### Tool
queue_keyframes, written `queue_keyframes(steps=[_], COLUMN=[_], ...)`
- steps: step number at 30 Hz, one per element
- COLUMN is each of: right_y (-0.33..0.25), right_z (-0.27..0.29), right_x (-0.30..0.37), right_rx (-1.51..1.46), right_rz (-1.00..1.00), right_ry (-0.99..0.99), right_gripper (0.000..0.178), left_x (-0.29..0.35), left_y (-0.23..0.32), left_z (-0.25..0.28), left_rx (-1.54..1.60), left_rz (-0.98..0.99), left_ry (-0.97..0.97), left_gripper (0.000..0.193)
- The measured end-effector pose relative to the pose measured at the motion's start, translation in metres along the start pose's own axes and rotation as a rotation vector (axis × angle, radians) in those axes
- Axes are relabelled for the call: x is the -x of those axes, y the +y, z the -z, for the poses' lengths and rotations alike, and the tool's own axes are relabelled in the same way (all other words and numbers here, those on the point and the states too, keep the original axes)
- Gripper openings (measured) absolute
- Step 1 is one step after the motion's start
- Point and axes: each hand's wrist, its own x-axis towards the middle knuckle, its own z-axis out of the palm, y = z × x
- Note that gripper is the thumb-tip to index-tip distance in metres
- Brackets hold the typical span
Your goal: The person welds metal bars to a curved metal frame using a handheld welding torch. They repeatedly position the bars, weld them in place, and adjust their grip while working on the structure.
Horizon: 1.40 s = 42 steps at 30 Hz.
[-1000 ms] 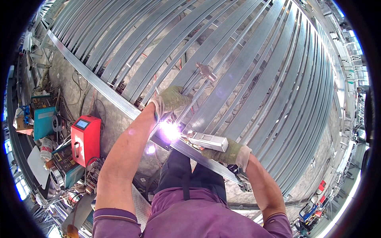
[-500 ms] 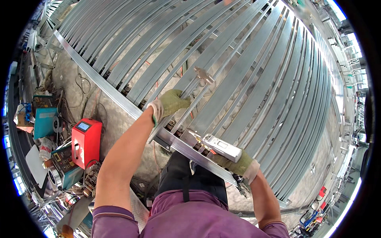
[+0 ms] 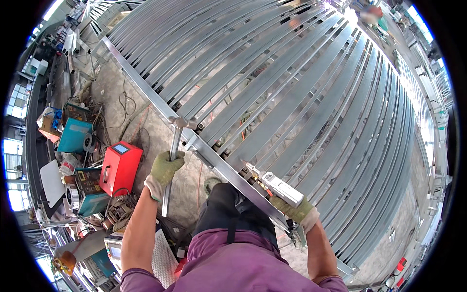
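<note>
My left hand (image 3: 166,168), in a green glove, is wrapped round the metal handle of a hammer (image 3: 174,143). The hammer's head is up at the outer rail (image 3: 228,171) of a steel frame, while its handle end points down toward the floor. In my gloved right hand (image 3: 297,209) is a white and silver welding torch (image 3: 279,189), partly covering the fingers. Its narrow nozzle points up and left, close over the rail near the ends of the slats. Long grey metal slats (image 3: 272,109) run away from this rail in rows with gaps between them.
On the left floor stand a red machine with a small screen (image 3: 119,165), teal machines (image 3: 75,134) with wire spools, and loose cables (image 3: 127,104). At the far edge, bright light glares near another person, who is blurred (image 3: 372,14).
My left hand has drawn the hammer back from above the slats, leftward to the outer side of the rail. The right hand keeps the torch near the rail. The whole view has shifted slightly.
</note>
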Motion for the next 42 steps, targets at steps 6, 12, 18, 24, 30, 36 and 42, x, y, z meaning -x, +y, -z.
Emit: queue_keyframes(steps=[6,12,18,24,30,36,42], right_y=[0.044,0.026,0.003,-0.047,-0.095,-0.139,-0.145], right_z=[-0.005,-0.025,-0.055,-0.078,-0.105,-0.097,-0.084], right_x=[0.004,-0.002,-0.027,-0.046,-0.046,-0.076,-0.115], right_rx=[-0.037,-0.096,-0.316,-0.489,-0.59,-0.688,-0.082], right_rz=[0.084,0.054,-0.041,-0.167,-0.094,-0.266,-0.077], right_ry=[0.027,0.065,0.153,0.165,0.271,0.184,-0.081], right_gripper=[0.06,0.06,0.051,0.049,0.048,0.043,0.043], left_x=[0.02,-0.026,-0.128,-0.223,-0.271,-0.286,-0.302], left_y=[0.009,0.047,0.073,0.079,0.072,0.075,0.1], left_z=[0.006,0.011,0.0,-0.038,-0.064,-0.062,-0.025], left_rx=[0.036,0.104,0.07,-0.111,-0.276,-0.364,-0.296], left_rz=[-0.032,-0.112,-0.064,0.119,0.1,0.015,-0.03], left_ry=[0.012,-0.139,-0.363,-0.654,-0.808,-0.864,-0.695], left_gripper=[0.03,0.021,0.027,0.038,0.03,0.036,0.032])
